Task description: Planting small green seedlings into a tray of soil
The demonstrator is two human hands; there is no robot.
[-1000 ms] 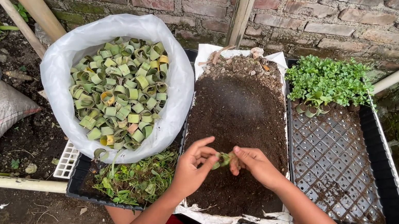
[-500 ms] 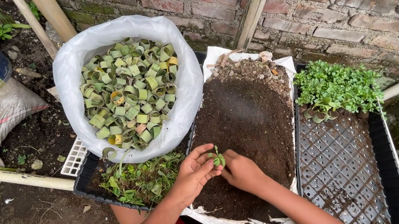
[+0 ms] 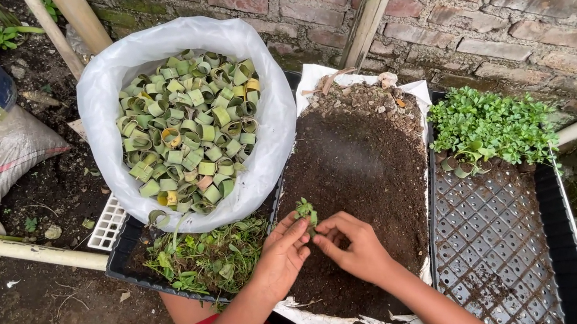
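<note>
My left hand (image 3: 283, 251) holds a small green seedling (image 3: 306, 210) upright over the dark soil (image 3: 358, 172), its leaves poking above my fingers. My right hand (image 3: 354, 245) is right beside it, fingertips pinched at the base of the same seedling. Both hands hover over the near end of the soil heap, which lies on a white sheet (image 3: 356, 322) between two black trays.
A white plastic bag (image 3: 102, 98) full of rolled green leaf rings stands at the left. Loose seedlings (image 3: 207, 260) lie in a black tray below it. At the right, a perforated black tray (image 3: 510, 246) holds potted seedlings (image 3: 489, 126) at its far end. Brick wall and bamboo poles behind.
The seedling has gone from lying between my fingers to standing upright in my left hand. Both hands have stayed over the near soil; the view shifted slightly.
</note>
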